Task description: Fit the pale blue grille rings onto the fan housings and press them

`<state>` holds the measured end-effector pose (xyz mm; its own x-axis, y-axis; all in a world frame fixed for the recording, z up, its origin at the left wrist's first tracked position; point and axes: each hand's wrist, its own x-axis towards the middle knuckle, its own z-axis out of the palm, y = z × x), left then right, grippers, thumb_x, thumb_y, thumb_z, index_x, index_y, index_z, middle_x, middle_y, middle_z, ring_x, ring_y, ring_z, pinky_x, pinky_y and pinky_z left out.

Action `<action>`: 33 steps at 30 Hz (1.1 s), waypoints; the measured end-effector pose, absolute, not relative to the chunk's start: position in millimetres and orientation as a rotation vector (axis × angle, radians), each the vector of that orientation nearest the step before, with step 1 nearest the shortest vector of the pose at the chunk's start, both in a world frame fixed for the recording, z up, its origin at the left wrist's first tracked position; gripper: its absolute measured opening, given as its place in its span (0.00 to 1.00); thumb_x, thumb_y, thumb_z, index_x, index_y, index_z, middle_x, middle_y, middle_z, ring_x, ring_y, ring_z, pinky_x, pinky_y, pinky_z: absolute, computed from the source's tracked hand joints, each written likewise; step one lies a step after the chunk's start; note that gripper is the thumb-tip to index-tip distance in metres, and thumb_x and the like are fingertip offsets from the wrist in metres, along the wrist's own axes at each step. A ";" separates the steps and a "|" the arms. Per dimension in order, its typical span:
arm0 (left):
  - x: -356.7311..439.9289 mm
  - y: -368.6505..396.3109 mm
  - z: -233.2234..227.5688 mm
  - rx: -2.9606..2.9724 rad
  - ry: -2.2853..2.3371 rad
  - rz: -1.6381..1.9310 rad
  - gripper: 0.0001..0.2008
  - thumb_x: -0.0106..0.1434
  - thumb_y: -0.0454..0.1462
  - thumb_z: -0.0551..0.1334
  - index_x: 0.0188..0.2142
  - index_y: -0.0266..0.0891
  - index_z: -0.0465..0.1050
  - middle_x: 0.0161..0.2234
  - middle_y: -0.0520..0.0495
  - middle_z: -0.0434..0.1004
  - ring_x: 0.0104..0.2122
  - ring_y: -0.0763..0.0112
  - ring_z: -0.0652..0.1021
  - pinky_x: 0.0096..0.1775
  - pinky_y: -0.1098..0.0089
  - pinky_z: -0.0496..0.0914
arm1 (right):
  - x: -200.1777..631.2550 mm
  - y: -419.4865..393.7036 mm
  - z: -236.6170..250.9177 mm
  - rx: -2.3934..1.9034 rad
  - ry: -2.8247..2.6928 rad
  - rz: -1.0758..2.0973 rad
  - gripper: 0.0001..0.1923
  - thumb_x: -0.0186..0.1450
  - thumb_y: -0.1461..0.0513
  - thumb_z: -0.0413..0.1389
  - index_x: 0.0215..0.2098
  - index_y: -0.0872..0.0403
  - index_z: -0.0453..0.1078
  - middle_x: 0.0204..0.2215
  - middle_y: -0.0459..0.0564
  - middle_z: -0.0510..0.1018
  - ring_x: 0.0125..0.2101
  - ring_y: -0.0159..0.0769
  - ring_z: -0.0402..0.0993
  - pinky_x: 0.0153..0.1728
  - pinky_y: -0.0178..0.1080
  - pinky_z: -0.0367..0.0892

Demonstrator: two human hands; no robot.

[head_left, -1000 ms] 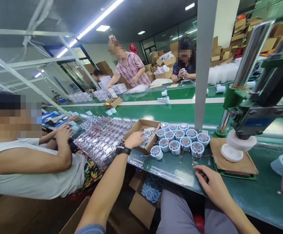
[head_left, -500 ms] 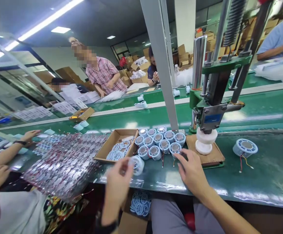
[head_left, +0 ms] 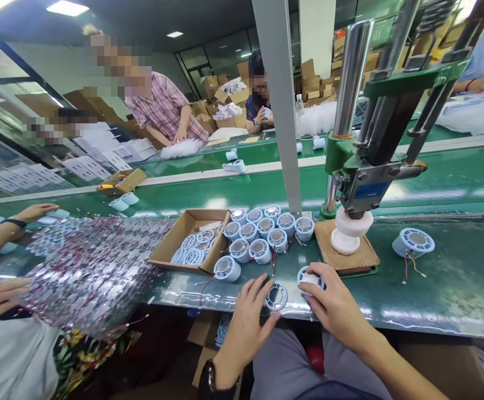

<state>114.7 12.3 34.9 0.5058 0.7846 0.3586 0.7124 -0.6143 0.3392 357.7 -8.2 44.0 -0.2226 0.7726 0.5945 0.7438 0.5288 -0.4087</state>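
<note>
My right hand (head_left: 336, 300) is closed around a round light blue housing (head_left: 311, 278) with a silver disc on top, at the front of the bench. Just left of it, a slotted light blue ring (head_left: 281, 307) is tilted toward me, its dark centre showing. The fingertips and thumb of my left hand (head_left: 248, 319) meet the ring's left rim. Behind my hands stand several similar housings (head_left: 260, 250) in rows, with thin wires trailing from some. One more housing (head_left: 226, 269) sits nearer, its red wire hanging toward the bench edge.
A cardboard box (head_left: 162, 263) of light blue rings stands left of the housings. At right is a green press (head_left: 362, 191) with white round tooling, and a lone housing (head_left: 413, 243) beyond. A co-worker's hands flank a wired pile (head_left: 96, 272); people work across the bench.
My right hand has drawn a housing from the group toward the front. My left hand has moved right, leaving a housing beside the box, and now has a ring. The view has shifted.
</note>
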 end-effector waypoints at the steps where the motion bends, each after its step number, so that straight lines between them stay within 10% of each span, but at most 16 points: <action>1: 114.3 13.5 31.7 2.629 1.266 0.742 0.24 0.67 0.35 0.61 0.62 0.40 0.66 0.58 0.35 0.74 0.56 0.48 0.73 0.53 0.48 0.72 | 359.9 -11.2 42.8 -1.208 -1.974 0.073 0.14 0.67 0.71 0.51 0.45 0.53 0.74 0.49 0.59 0.74 0.52 0.46 0.71 0.51 0.49 0.74; 7: 124.9 -3.3 40.3 2.603 1.274 1.097 0.24 0.72 0.42 0.58 0.63 0.36 0.61 0.49 0.35 0.80 0.48 0.55 0.79 0.49 0.56 0.76 | 356.6 -41.6 53.1 -1.143 -1.718 0.110 0.21 0.67 0.70 0.55 0.57 0.48 0.69 0.52 0.58 0.75 0.52 0.46 0.74 0.49 0.48 0.75; 15: 141.6 -44.3 77.4 2.449 0.977 1.405 0.37 0.68 0.48 0.64 0.70 0.39 0.52 0.47 0.37 0.80 0.46 0.61 0.81 0.49 0.64 0.78 | 328.1 -81.9 74.1 -0.881 -0.925 1.632 0.26 0.67 0.50 0.62 0.59 0.49 0.68 0.34 0.51 0.81 0.31 0.33 0.77 0.32 0.33 0.72; 33: 149.9 -47.8 79.9 2.148 0.906 1.523 0.40 0.62 0.47 0.69 0.69 0.46 0.55 0.48 0.41 0.79 0.45 0.64 0.82 0.49 0.66 0.78 | 326.7 -78.8 87.5 -0.845 -0.783 1.731 0.24 0.63 0.50 0.65 0.52 0.53 0.72 0.28 0.49 0.82 0.27 0.30 0.76 0.31 0.31 0.71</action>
